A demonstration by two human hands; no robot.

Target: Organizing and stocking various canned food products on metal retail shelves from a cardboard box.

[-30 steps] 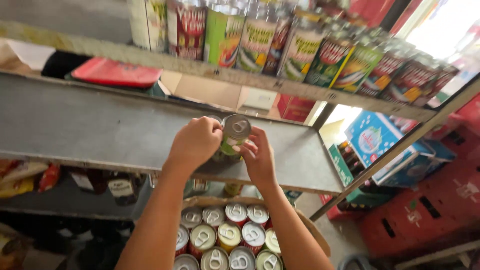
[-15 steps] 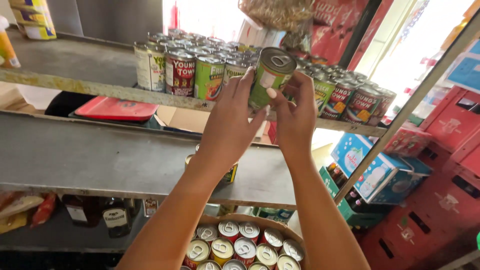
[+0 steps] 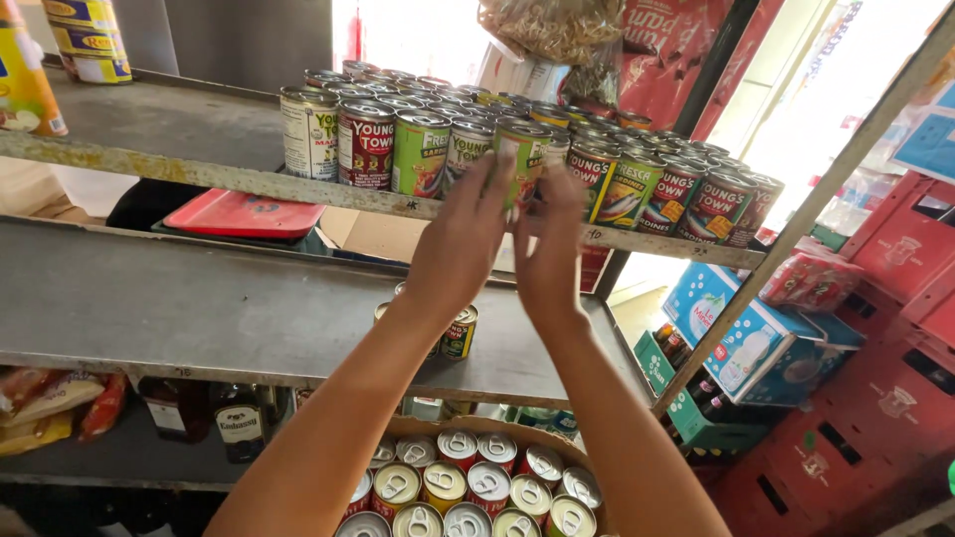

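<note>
Your left hand (image 3: 466,239) and right hand (image 3: 549,249) have their fingers clamped on a green-labelled round tin can (image 3: 524,159) at the front of the upper metal shelf's (image 3: 179,164) can row.

A metal rack fills the left and centre of the frame. Its upper shelf (image 3: 149,139) is grey with a rusty, flaking front edge; the middle shelf (image 3: 199,308) below is a broad grey sheet, and a lower shelf (image 3: 119,457) at the bottom left lies in shadow. A slanted metal upright (image 3: 796,219) runs from the upper right corner down toward the centre. Behind the rack at the upper left stands a dull grey wall (image 3: 239,45). Bright daylight (image 3: 846,99) pours in at the upper right, washing out that part. Red crates (image 3: 875,418) are stacked at the lower right.
</note>
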